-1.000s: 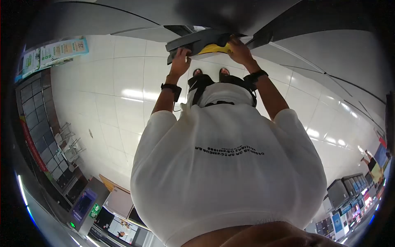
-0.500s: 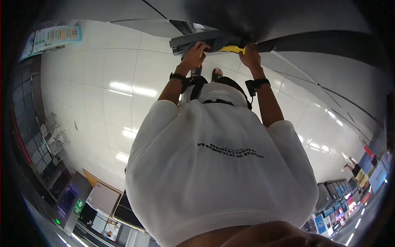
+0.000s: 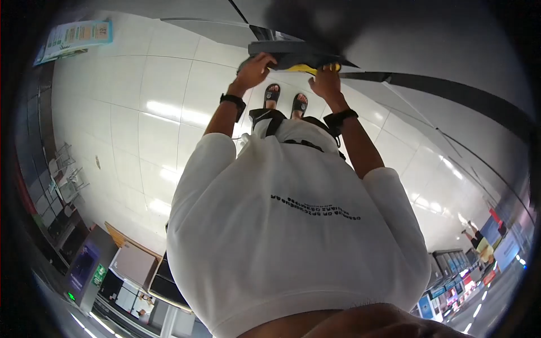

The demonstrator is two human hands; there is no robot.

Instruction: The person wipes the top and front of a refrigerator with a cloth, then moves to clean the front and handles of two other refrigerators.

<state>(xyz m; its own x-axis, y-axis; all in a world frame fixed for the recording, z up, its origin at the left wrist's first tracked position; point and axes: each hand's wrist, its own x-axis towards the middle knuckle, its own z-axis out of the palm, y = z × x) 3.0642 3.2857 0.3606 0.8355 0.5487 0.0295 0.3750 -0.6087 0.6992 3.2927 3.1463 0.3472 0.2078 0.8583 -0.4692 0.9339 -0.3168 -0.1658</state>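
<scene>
A dark grey and black piece (image 3: 290, 49) with a flat, straight upper edge lies across the top of the view, in front of my body. My left hand (image 3: 255, 71) has its fingers curled over the left end of it. Along its near side runs a curved yellow part (image 3: 301, 69). My right hand (image 3: 327, 83) is closed around the right end of this yellow part, its fingers bent over the top. Black bands circle both wrists. What the piece is, I cannot tell.
A large grey body panel (image 3: 428, 50) with dark trim (image 3: 451, 87) curves over the top and right. Pale tiled floor (image 3: 141, 124) lies below, with my sandalled feet (image 3: 272, 94). A printed board (image 3: 79, 36) stands far left, chairs (image 3: 67, 174) below it, a person (image 3: 482, 245) far right.
Both hands have come slightly left and the right one lower in the view. The yellow part's right end now shows above the right hand. More of my feet is visible.
</scene>
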